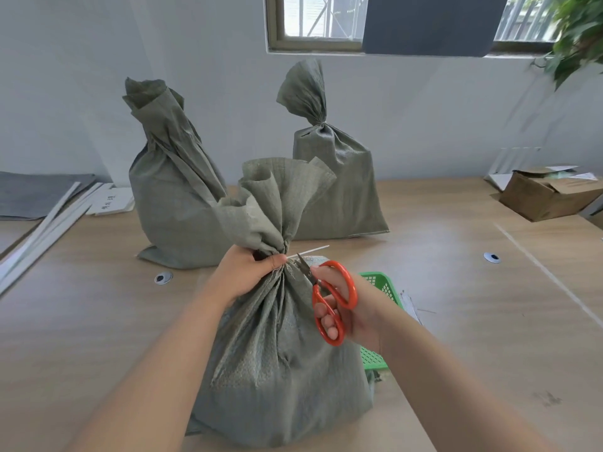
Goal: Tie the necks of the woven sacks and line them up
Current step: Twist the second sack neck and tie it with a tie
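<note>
- The near sack (277, 370) stood at the near edge of the counter (456, 288), about in the middle, right in front of the person.
- The left hand (243, 274) held its neck. The fingers (274, 260) were curled round the bunched cloth and squeezed it tight.
- A thin white tie (311, 250) went round the neck, just by the thumb. Its loose end stuck out to the right.
- The right hand (349, 308) held orange scissors (332, 298). Its fingers (328, 321) were pushed through the two loops and gripped them. The blade tips were right at the tie, close to the neck.
- So the step looked like this: the neck was tied, and the spare end was about to be cut off.
- The next move would need the blades to close on the tie only, near the neck. They should not catch the cloth or the thumb beside it.
- Two more sacks stood farther back, toward the far edge. The right sack (336, 184) had a pinched neck and looked tied. The left sack (173, 203) had a twisted neck, but I could not tell if a tie was on it.
- The three sacks were not in a row, so lining them up looked like a job left to do.
- A green basket (383, 283) sat just behind the near sack, on its right. A box (548, 197) sat at the far right corner.
</note>
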Action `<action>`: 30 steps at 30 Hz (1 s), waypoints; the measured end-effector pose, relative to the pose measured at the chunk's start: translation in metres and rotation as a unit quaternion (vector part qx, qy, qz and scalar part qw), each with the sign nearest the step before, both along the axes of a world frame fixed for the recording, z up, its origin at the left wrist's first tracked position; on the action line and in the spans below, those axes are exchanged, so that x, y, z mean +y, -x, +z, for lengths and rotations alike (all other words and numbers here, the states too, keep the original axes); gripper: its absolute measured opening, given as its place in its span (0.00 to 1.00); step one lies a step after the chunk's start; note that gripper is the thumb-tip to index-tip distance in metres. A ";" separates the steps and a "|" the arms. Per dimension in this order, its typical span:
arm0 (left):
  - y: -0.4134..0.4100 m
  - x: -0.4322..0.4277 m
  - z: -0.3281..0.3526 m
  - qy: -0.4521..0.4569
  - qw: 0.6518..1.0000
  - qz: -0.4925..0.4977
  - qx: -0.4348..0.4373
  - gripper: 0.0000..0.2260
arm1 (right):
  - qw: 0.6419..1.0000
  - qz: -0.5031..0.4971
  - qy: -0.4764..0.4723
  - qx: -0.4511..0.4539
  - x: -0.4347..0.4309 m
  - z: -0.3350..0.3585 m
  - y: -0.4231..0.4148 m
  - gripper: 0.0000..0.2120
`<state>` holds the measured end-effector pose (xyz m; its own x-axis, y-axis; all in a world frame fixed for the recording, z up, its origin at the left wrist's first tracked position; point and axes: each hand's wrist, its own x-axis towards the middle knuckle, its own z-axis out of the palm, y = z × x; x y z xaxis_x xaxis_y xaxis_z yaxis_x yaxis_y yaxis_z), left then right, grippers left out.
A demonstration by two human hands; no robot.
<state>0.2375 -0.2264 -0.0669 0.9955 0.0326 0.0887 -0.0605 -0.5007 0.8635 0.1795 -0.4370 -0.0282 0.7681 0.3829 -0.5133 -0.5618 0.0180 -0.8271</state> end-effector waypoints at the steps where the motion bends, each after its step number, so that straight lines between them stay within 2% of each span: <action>1: 0.002 -0.001 0.001 -0.017 1.000 0.013 -0.009 0.14 | 1.000 -0.001 0.000 -0.006 0.002 -0.001 0.001 0.18; 5: 0.009 -0.005 -0.001 -0.031 0.998 0.046 -0.026 0.15 | 0.999 -0.002 0.001 -0.045 0.010 -0.002 0.007 0.15; 20: 0.008 -0.015 -0.002 -0.027 0.998 -0.003 -0.059 0.11 | 0.991 -0.064 0.072 -0.098 0.015 -0.004 0.022 0.20; 30: -0.001 -0.040 0.005 -0.016 0.998 -0.033 -0.049 0.13 | 0.982 -0.111 0.094 -0.123 0.009 -0.010 0.032 0.17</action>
